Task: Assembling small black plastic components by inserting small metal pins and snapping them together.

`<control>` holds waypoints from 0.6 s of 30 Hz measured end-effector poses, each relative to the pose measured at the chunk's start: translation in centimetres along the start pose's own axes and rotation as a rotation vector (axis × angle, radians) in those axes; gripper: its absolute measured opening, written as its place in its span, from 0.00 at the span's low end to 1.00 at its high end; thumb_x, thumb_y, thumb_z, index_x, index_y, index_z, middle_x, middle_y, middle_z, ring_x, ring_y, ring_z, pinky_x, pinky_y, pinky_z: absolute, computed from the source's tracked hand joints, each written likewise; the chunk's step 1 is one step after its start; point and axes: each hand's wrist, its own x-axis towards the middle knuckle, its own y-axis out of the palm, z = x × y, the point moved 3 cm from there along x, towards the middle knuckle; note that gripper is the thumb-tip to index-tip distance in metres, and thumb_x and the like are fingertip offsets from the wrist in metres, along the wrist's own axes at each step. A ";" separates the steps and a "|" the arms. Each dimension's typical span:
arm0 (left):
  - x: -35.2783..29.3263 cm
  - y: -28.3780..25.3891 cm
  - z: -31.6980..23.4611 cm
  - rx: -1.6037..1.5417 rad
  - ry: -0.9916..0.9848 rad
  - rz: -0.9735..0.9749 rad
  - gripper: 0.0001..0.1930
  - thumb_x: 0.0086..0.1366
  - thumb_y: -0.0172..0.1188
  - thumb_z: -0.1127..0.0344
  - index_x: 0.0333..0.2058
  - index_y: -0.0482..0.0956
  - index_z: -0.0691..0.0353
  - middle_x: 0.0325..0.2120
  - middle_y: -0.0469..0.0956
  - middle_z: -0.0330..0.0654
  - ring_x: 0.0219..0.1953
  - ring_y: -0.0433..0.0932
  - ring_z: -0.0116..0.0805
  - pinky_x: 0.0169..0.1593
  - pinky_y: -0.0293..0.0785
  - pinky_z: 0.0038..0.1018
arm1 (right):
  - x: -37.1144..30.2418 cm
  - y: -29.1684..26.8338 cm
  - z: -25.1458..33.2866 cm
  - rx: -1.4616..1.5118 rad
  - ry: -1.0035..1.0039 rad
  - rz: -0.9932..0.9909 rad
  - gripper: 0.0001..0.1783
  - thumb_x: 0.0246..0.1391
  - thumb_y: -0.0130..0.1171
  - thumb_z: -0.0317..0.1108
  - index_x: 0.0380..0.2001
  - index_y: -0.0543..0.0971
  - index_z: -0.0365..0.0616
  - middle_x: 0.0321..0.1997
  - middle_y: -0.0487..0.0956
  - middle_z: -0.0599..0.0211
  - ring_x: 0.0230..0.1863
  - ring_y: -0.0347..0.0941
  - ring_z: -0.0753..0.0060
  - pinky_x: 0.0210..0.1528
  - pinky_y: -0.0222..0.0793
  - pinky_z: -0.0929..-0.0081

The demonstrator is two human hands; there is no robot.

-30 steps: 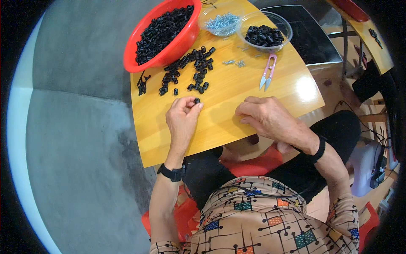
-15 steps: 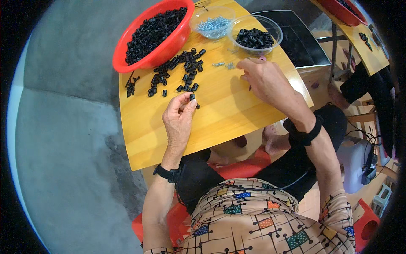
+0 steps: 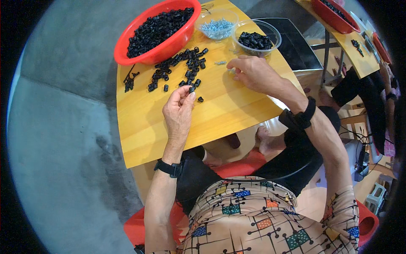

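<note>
Between the thumb and fingers of my left hand (image 3: pixel 178 111) is a small black plastic part (image 3: pixel 192 89), held just over the table. Another loose black piece (image 3: pixel 200 99) lies by its thumb. My right hand (image 3: pixel 257 75) reaches low over the table with curled fingers, beside a few small silver screws (image 3: pixel 220 63). Its fingertips are at the screws, and whether they pinch one is hidden. A scattered group of black plastic parts (image 3: pixel 188 63) lies beyond my left hand.
A red basin (image 3: pixel 122 55) heaped with black parts stands at the far left of the yellow table (image 3: pixel 148 142). Behind my right hand are a clear bowl of screws (image 3: pixel 218 28) and a clear bowl of black parts (image 3: pixel 256 41). Another person sits at a second table (image 3: pixel 353 51) on the right.
My right hand has moved slightly left, to the loose screws. My left hand still holds the black part, and the loose piece beside it now shows more fully.
</note>
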 end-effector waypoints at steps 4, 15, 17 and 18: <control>0.2 -0.2 0.2 -0.004 0.017 -0.002 0.09 0.59 0.59 0.73 0.39 0.77 0.67 0.25 0.75 0.33 0.24 0.69 0.17 0.30 0.69 0.15 | -0.8 -1.2 0.4 0.207 0.051 -0.085 0.15 0.45 0.60 0.28 0.39 0.76 0.37 0.33 0.78 0.55 0.34 0.76 0.57 0.36 0.72 0.67; 0.3 -0.2 0.4 0.023 0.020 -0.004 0.10 0.58 0.58 0.74 0.40 0.77 0.66 0.24 0.75 0.34 0.23 0.70 0.18 0.30 0.69 0.16 | -2.0 -1.0 1.0 0.209 0.027 -0.077 0.13 0.46 0.60 0.27 0.38 0.77 0.40 0.31 0.78 0.60 0.34 0.76 0.60 0.36 0.71 0.67; 0.4 -0.5 0.8 0.002 0.017 0.000 0.10 0.58 0.58 0.75 0.40 0.77 0.66 0.25 0.75 0.34 0.23 0.70 0.18 0.30 0.69 0.16 | -1.4 -0.9 1.9 0.181 0.004 -0.095 0.11 0.45 0.58 0.31 0.34 0.79 0.41 0.30 0.78 0.54 0.34 0.76 0.54 0.37 0.71 0.61; 0.4 -0.5 0.7 0.002 0.017 0.001 0.10 0.58 0.58 0.75 0.40 0.77 0.66 0.25 0.75 0.34 0.23 0.70 0.18 0.30 0.69 0.16 | -1.1 -0.7 2.3 0.180 0.006 -0.095 0.11 0.45 0.58 0.31 0.34 0.79 0.41 0.30 0.78 0.54 0.34 0.76 0.54 0.37 0.71 0.61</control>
